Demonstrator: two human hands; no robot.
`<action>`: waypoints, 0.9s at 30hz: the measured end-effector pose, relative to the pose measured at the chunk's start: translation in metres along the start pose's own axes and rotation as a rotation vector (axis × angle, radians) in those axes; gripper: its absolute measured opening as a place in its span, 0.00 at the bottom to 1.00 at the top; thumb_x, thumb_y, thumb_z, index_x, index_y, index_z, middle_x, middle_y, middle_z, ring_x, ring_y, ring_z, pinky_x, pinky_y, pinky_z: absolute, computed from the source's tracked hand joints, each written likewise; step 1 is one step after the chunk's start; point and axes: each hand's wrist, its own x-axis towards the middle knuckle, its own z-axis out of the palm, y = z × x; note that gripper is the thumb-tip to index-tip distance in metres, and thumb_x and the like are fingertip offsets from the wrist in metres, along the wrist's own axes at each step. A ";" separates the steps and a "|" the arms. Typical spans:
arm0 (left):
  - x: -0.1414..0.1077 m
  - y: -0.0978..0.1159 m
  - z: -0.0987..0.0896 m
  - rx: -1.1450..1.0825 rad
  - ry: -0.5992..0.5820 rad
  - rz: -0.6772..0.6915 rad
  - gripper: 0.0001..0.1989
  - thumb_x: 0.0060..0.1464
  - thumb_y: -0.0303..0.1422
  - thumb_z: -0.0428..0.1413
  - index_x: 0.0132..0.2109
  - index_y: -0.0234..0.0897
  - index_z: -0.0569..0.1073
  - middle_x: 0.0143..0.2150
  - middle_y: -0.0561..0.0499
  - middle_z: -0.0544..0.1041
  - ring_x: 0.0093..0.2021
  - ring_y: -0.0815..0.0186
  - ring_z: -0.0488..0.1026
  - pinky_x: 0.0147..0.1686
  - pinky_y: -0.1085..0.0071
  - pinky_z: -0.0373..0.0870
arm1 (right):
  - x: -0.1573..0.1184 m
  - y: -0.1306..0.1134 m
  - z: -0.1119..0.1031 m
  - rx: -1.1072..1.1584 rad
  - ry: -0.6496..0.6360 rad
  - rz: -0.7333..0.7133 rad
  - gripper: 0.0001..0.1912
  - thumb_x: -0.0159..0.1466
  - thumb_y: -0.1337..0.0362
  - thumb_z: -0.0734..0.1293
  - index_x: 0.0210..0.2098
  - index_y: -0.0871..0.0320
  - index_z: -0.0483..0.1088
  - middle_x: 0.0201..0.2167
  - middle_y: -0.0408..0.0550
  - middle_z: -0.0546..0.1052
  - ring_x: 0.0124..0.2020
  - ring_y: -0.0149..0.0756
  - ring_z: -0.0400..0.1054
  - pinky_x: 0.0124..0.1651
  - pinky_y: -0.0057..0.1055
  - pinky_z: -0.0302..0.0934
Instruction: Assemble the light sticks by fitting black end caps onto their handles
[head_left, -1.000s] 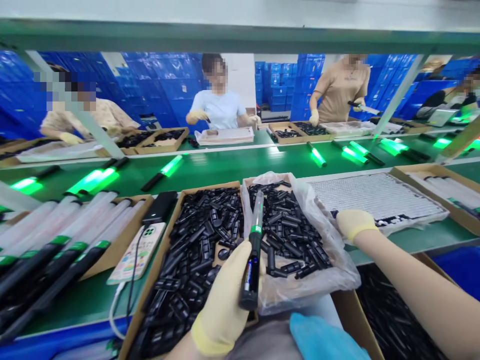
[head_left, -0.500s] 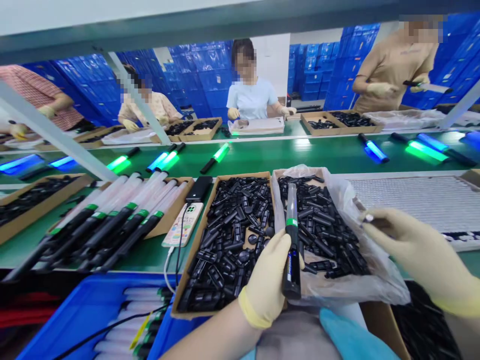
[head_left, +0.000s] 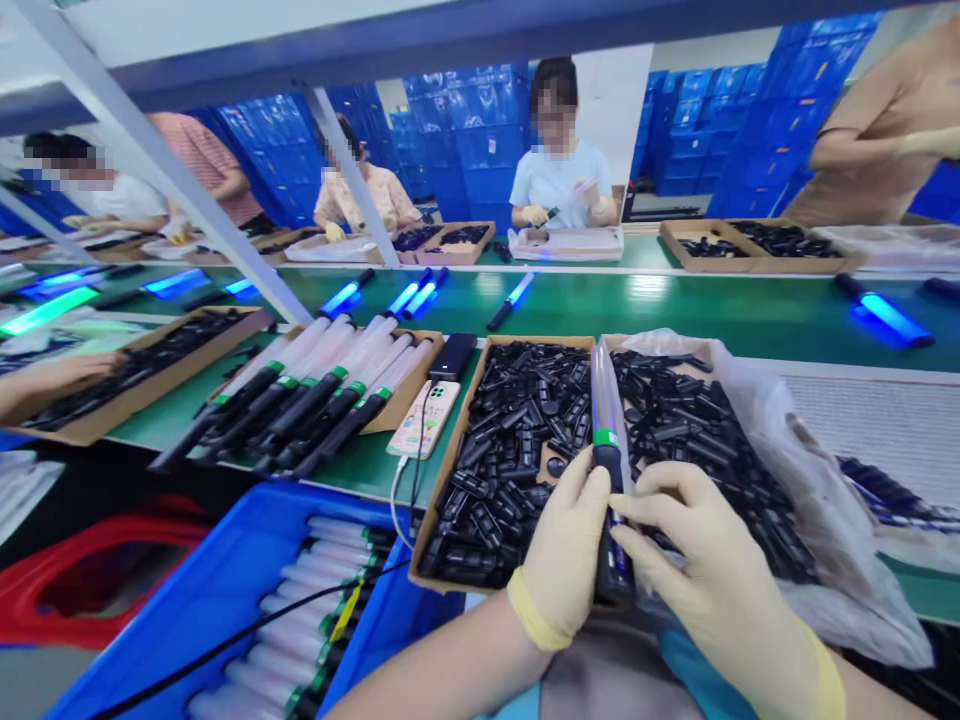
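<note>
My left hand (head_left: 559, 560), in a cream glove, is closed around the black handle of a light stick (head_left: 606, 400). The stick stands nearly upright, with a clear tube and a green band above the handle. My right hand (head_left: 697, 545), gloved alike, brings its bent thumb and fingers against the handle's side, where blue shows in an opening. Whatever its fingertips pinch is hidden. Behind and below both hands lie black plastic parts (head_left: 517, 420) in a cardboard tray (head_left: 444, 480), and more fill a tray lined with a clear plastic bag (head_left: 757, 410).
Finished-looking light sticks (head_left: 337, 375) lean in a pile to the left, beside a phone (head_left: 424, 418) on a cable. A blue bin (head_left: 187, 600) below holds several more. Lit sticks (head_left: 517, 295) lie on the green belt (head_left: 585, 310). Co-workers sit or stand across it.
My right hand has come left from beside the lined tray to the stick's handle; a small whitish piece was at its fingertips before. The view has swung right-to-left, and several belt lights turned from green to blue.
</note>
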 end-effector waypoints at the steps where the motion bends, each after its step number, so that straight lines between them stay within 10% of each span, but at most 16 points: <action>1: 0.000 -0.004 -0.003 -0.017 0.008 0.006 0.18 0.62 0.40 0.52 0.55 0.40 0.75 0.64 0.49 0.68 0.67 0.61 0.58 0.66 0.68 0.54 | -0.001 -0.001 0.002 -0.078 -0.007 -0.084 0.09 0.67 0.64 0.62 0.45 0.55 0.73 0.40 0.51 0.71 0.41 0.37 0.68 0.43 0.35 0.66; 6: 0.001 -0.016 -0.022 -0.228 0.109 0.013 0.17 0.60 0.40 0.56 0.53 0.38 0.76 0.58 0.46 0.74 0.62 0.60 0.65 0.63 0.68 0.57 | 0.004 -0.001 0.006 -0.171 -0.120 -0.296 0.16 0.69 0.65 0.60 0.55 0.56 0.68 0.50 0.54 0.69 0.50 0.39 0.65 0.50 0.38 0.65; 10: 0.008 -0.006 -0.054 -0.477 0.209 0.049 0.17 0.54 0.42 0.61 0.47 0.36 0.76 0.40 0.46 0.79 0.40 0.63 0.76 0.43 0.70 0.72 | 0.046 0.016 0.020 -0.214 -0.235 -0.259 0.18 0.71 0.65 0.55 0.57 0.54 0.68 0.56 0.50 0.69 0.56 0.34 0.64 0.58 0.33 0.61; 14: 0.012 0.009 -0.089 -0.616 0.415 0.125 0.13 0.54 0.41 0.61 0.40 0.36 0.72 0.28 0.54 0.72 0.25 0.73 0.69 0.26 0.79 0.68 | 0.110 0.029 0.069 -0.451 -0.520 -0.231 0.13 0.69 0.66 0.59 0.47 0.56 0.74 0.44 0.49 0.75 0.45 0.36 0.70 0.50 0.33 0.64; 20: -0.003 0.012 -0.108 -0.650 0.453 0.059 0.16 0.52 0.40 0.63 0.43 0.35 0.70 0.27 0.53 0.71 0.22 0.74 0.65 0.19 0.81 0.63 | 0.153 0.023 0.134 -0.573 -0.597 -0.370 0.09 0.63 0.74 0.62 0.36 0.64 0.74 0.39 0.57 0.73 0.42 0.43 0.68 0.43 0.35 0.63; 23: -0.007 0.009 -0.114 -0.649 0.457 0.025 0.17 0.52 0.40 0.63 0.44 0.35 0.71 0.27 0.52 0.71 0.23 0.73 0.67 0.20 0.81 0.64 | 0.151 0.016 0.122 -0.568 -0.573 -0.374 0.10 0.66 0.71 0.59 0.34 0.62 0.73 0.39 0.54 0.72 0.41 0.39 0.68 0.45 0.34 0.62; 27: -0.005 0.012 -0.130 -0.655 0.463 0.060 0.15 0.53 0.40 0.62 0.40 0.33 0.71 0.27 0.52 0.71 0.22 0.75 0.64 0.20 0.81 0.62 | 0.119 0.029 0.052 -0.548 -0.445 -0.249 0.12 0.68 0.69 0.56 0.36 0.59 0.70 0.42 0.50 0.73 0.44 0.36 0.68 0.48 0.32 0.61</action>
